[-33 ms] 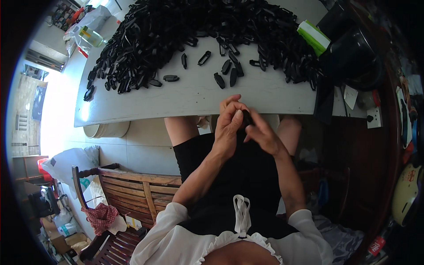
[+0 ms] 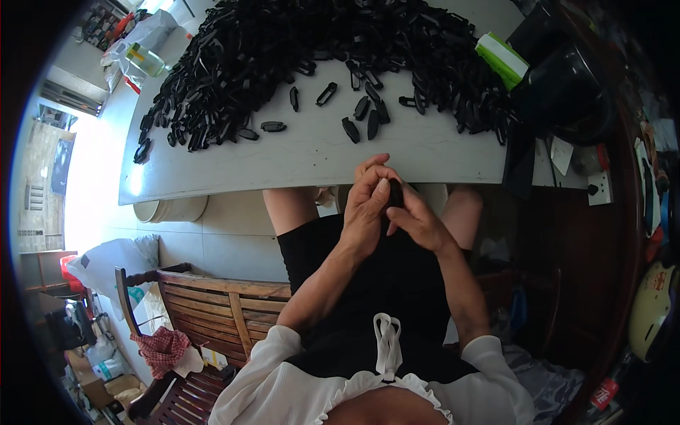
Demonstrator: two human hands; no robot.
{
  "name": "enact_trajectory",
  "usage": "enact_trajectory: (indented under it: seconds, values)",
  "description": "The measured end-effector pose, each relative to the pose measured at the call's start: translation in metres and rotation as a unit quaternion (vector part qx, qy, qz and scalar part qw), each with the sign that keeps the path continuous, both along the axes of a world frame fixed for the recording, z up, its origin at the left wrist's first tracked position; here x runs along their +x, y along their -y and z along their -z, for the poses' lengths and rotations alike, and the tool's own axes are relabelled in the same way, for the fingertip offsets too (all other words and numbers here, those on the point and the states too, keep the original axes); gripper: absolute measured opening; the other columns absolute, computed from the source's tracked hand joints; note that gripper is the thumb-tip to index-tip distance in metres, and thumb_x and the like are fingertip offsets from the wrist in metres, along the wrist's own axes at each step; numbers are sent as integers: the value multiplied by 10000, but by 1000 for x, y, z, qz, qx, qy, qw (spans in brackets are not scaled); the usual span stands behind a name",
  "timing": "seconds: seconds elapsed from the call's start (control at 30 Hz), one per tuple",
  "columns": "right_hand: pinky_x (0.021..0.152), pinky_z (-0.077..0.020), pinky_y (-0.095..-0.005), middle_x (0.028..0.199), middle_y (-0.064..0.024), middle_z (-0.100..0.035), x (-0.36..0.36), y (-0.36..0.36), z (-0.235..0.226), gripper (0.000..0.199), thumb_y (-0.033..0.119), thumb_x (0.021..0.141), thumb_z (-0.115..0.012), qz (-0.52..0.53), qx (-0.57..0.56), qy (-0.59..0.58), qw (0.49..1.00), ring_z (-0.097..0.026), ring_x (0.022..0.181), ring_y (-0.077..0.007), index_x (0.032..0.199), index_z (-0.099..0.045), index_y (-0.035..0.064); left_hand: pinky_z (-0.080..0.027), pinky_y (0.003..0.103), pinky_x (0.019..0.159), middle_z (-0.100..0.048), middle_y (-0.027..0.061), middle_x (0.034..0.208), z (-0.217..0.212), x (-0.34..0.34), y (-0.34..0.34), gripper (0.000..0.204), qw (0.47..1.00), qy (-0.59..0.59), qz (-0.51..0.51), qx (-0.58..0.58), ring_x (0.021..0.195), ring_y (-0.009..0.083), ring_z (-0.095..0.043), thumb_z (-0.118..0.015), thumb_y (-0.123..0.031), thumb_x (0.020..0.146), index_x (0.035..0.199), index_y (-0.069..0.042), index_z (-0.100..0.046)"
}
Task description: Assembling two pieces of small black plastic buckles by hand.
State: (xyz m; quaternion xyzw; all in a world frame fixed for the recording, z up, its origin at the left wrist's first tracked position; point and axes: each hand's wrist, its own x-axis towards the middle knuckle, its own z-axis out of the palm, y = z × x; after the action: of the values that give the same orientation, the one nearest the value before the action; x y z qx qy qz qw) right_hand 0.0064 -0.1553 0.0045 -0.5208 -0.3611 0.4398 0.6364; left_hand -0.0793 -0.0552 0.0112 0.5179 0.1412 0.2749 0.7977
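Note:
Just off the table's near edge, my two hands meet over my lap. Between them is a small black oblong plastic piece (image 2: 395, 193), partly covered by fingers. My left hand (image 2: 368, 204) is closed on it, with the thumb pressed against its side. The fingers of my right hand (image 2: 421, 218) bend around its other side. Across the far part of the table lies a big heap of similar black pieces (image 2: 234, 78), some showing an open slot. Several loose ones, such as a black piece (image 2: 350, 129), lie between the heap and my hands.
The grey-white table (image 2: 283, 164) spans the view ahead. At its right stand a black bin (image 2: 567, 92) and a green-and-white box (image 2: 502, 60). A clear bottle (image 2: 145, 59) is at the far left. Behind on the left is a wooden slatted bench (image 2: 205, 304); a pale bucket (image 2: 170, 209) sits below the table.
The fingers of my right hand have shifted slightly, and more of the black piece shows between my hands. The heap and loose pieces stay in place.

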Motion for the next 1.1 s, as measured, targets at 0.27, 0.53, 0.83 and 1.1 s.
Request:
enact_trajectory:
  seconds: [0.27, 0.53, 0.83, 1.1]
  values:
    - [461, -364, -176, 607, 44, -491, 10, 8, 4, 226, 169, 758, -762, 60, -20, -8, 998, -432, 506, -46, 875, -634, 24, -426, 258, 766, -553, 58, 1072, 2, -3, 1, 265, 997, -17, 75, -14, 894, 137, -508, -471, -292, 969, 963, -43, -564]
    - [464, -329, -257, 553, 1, -470, 10, 13, 8, 339, 200, 740, -770, 99, -80, 309, 943, -408, 507, -85, 663, -494, 20, -393, 333, 528, -516, 176, 614, -10, -7, -25, 280, 884, -227, 57, 404, 535, 305, -449, -555, -253, 894, 795, 8, -546]
    - [493, -382, -290, 550, -66, -498, 21, 13, 21, 380, 285, 756, -752, 40, -96, 361, 927, -463, 496, -149, 664, -507, 9, -409, 375, 519, -515, 146, 574, 6, -14, -33, 300, 896, -281, 89, 331, 530, 288, -512, -519, -260, 923, 750, -16, -544]
    - [577, -481, -363, 749, -111, -598, 61, -20, -21, 102, 120, 833, -642, 157, -147, 546, 810, -613, 684, -244, 838, -578, 40, -447, 406, 567, -541, 102, 768, -18, 32, -61, 195, 736, -320, -220, 554, 665, 295, -584, -653, -241, 813, 808, -67, -565]
